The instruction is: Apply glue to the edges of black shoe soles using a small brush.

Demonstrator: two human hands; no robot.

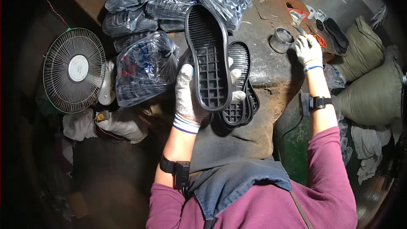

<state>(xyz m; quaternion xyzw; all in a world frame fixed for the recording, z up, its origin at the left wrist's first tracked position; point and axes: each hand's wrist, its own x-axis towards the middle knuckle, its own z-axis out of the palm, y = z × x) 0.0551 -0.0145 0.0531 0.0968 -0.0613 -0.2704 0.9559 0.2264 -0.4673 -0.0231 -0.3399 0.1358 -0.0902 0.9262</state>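
Observation:
My left hand (pixel 186 89), in a white knit glove, is closed round a black shoe sole (pixel 211 68). The sole stands upright, its ribbed and gridded inner side facing me. Behind and to its right are several more black soles (pixel 239 59), overlapping one another; glove fingertips show between them and the held sole. Out to the right, my gloved right hand (pixel 308 51) is closed at the handle of what looks like a small brush (pixel 300 29), partly hidden by the fingers. Just left of that hand stands a round metal can (pixel 282 40) with smeared sides.
Clear plastic bags of dark goods (pixel 146 68) are piled at the back left. A fan (pixel 77 70) stands at far left. Orange-handled scissors (pixel 321 40) and dark soles (pixel 335 36) lie beyond my right hand. Full green sacks (pixel 373 95) stand at right.

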